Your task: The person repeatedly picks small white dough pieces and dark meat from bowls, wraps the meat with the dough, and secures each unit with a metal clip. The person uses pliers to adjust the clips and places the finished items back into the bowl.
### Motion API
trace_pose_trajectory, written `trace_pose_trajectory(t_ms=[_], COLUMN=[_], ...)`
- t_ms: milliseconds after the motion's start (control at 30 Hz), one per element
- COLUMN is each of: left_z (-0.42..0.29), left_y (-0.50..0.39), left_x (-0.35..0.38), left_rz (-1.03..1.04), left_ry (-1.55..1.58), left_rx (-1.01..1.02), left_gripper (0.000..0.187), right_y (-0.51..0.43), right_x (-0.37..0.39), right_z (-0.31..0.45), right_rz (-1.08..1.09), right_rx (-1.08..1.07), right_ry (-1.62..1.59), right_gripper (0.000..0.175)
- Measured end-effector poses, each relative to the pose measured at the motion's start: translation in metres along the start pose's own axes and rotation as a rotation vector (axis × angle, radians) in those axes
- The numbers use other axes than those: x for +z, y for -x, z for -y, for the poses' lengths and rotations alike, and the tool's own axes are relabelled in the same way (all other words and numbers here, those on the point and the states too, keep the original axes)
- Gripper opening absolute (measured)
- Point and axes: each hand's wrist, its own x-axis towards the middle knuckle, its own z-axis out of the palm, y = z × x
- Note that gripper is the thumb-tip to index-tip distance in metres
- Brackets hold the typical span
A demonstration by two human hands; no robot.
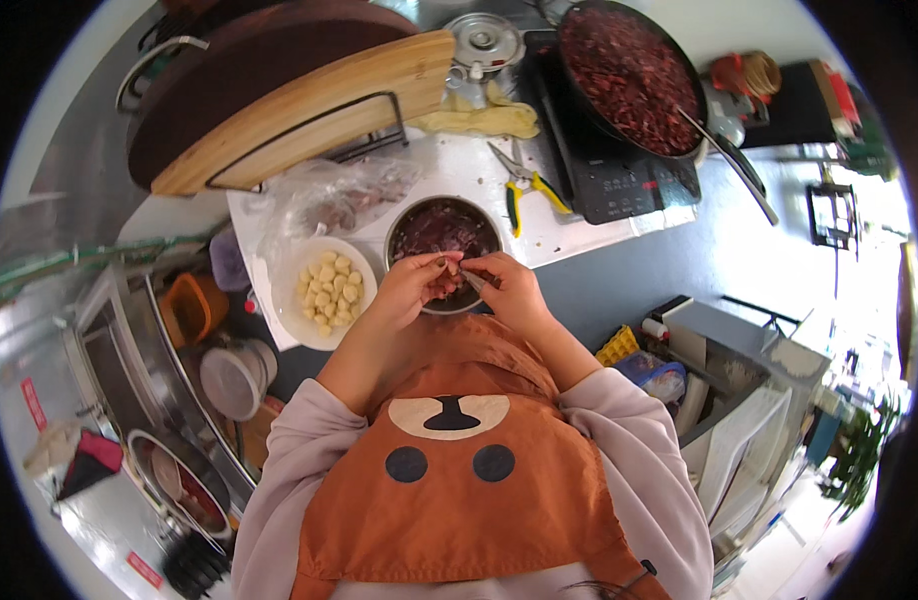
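Note:
Both hands are above the near rim of a round metal bowl (468, 202), which holds dark red-purple pieces that look wet. My left hand (417, 283) pinches a small pinkish piece (454, 264), mostly covered by the fingers. In my right hand (507, 283) is a small silvery metal tool (472, 280), its tip against the piece; its exact kind cannot be made out. Left of the metal bowl, a white bowl (285, 300) holds several peeled, pale garlic cloves (330, 291). Yellow-and-black-handled scissors (532, 187) lie open to the right, beyond the bowl.
A clear plastic bag (331, 199) with reddish contents lies behind the bowls. Wooden boards (331, 112) stand in a black wire rack. A wide pan (631, 75) of dark red chopped food, with a metal utensil (729, 165), rests on an induction cooker (616, 180). Yellowish gloves (489, 120) lie nearby.

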Motion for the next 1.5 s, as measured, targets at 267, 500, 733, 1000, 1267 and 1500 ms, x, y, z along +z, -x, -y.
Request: trace_pose_trajectory(t_ms=[267, 500, 733, 1000, 1267, 1500], left_z=[0.024, 0.041, 0.043, 0.046, 0.052, 0.054], left_y=[0.014, 0.014, 0.013, 0.009, 0.012, 0.016], left_x=[0.025, 0.043, 0.053, 0.059, 0.051, 0.044], left_rz=[-0.159, -0.33, -0.485, -0.555, -0.406, -0.305], left_ry=[0.159, 0.241, 0.133, 0.19, 0.452, 0.511], left_rx=[0.148, 0.254, 0.295, 0.307, 0.302, 0.314], left_gripper=[0.019, 0.016, 0.015, 0.014, 0.016, 0.016], right_y=[-0.009, -0.012, -0.015, -0.017, -0.019, -0.018], right_x=[-0.019, -0.025, -0.028, -0.025, -0.024, -0.027], right_z=[-0.002, -0.006, -0.005, -0.008, -0.004, 0.001], right_rz=[0.197, 0.266, 0.314, 0.269, 0.322, 0.392], right_rx=[-0.203, -0.24, -0.247, -0.282, -0.181, -0.218], right_ry=[0.023, 0.013, 0.053, 0.073, 0.011, 0.01], right_gripper=[0.029, 0.03, 0.026, 0.025, 0.025, 0.025])
